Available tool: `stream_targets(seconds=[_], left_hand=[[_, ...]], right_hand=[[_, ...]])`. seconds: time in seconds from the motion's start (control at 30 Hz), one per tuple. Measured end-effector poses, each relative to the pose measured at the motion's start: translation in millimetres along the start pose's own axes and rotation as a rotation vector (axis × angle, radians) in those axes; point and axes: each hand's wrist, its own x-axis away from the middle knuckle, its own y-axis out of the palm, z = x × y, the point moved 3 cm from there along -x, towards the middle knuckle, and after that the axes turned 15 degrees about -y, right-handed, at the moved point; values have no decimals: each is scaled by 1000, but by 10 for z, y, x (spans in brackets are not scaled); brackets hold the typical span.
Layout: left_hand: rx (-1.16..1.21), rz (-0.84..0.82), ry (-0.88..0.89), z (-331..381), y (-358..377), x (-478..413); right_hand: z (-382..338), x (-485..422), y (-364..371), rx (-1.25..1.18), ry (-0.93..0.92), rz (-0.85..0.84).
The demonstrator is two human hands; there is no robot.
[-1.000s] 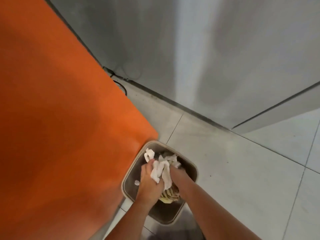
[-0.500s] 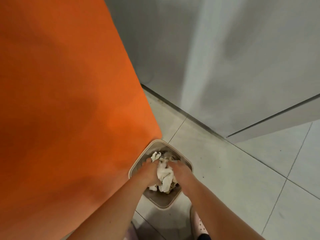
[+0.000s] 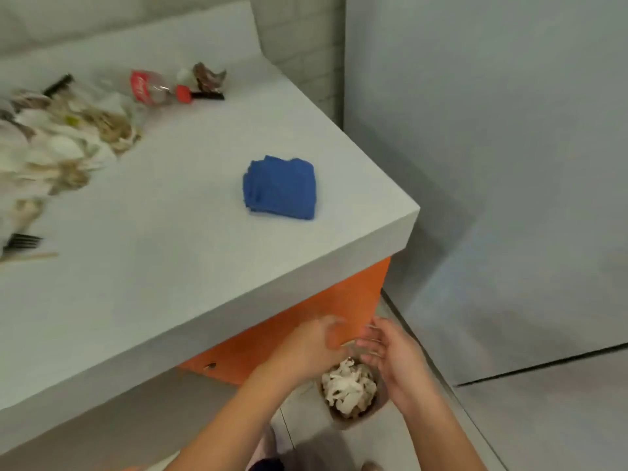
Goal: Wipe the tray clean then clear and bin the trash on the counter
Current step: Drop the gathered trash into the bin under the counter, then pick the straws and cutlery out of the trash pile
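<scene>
A small bin [image 3: 343, 421] stands on the floor under the counter's corner, filled with crumpled white paper trash [image 3: 348, 385]. My left hand [image 3: 314, 341] and my right hand [image 3: 396, 365] hover just above it, both empty with fingers loosely spread. On the grey counter [image 3: 176, 260] lies a folded blue cloth [image 3: 280, 186]. A heap of crumpled tissues and food scraps [image 3: 57, 147] covers the counter's left part, with a crushed plastic cola bottle [image 3: 154, 88] behind it. The tray is not in view.
A black fork [image 3: 22, 241] and a wooden stick [image 3: 34, 256] lie at the counter's left edge. A crumpled wrapper [image 3: 207, 76] sits near the back. The orange cabinet side [image 3: 306, 321] is under the counter; a grey wall [image 3: 492, 130] stands to the right.
My hands let go of the white paper in the bin and rose out of it. The view lifted from the bin up to the counter top.
</scene>
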Motion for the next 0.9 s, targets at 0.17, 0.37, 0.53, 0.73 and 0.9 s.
stream_targets(seconds=[0.17,0.37,0.53,0.73,0.9], left_hand=[[231,87,66,-39,-845,945],[353,378,2,-593,-1813,1492],[319,630,-144,-1368,-2571,1524],[-153,829,-40,-2077,-3190,1048],[-658,823,-153,-2312,-3393,737]], right_hand=[[-908,567,801,97,-190,-262],[-1310,799,1973,236,-249,-492],[-1193,779,2824,353,-267,-573],[-1032,627,3732,384,-325,-552],[-1039,435,4211,437,-392,-499]])
